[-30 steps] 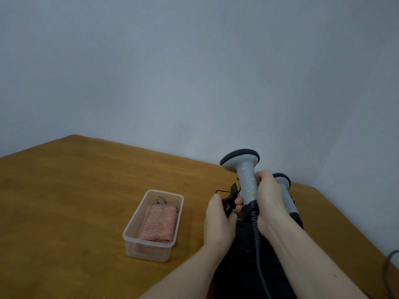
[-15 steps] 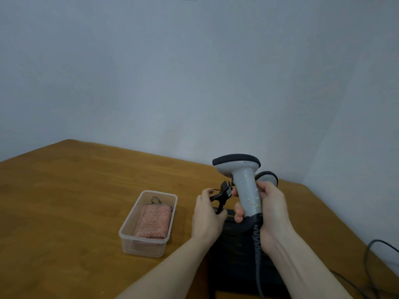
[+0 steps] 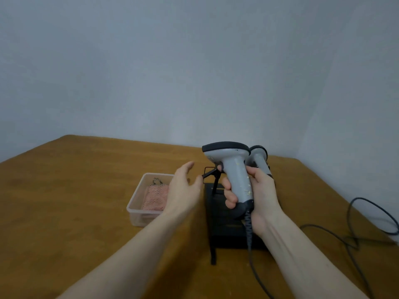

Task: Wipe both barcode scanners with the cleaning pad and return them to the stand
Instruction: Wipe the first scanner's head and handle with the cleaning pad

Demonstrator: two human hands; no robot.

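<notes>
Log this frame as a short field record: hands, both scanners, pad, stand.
right hand: gripping the lifted scanner's handle
left hand: open, empty, between tub and stand
lifted scanner: upright, clear of the stand, pale specks on handle
second scanner: behind, mostly hidden
cleaning pad: pink, lying in the clear tub
stand: black, on the table
</notes>
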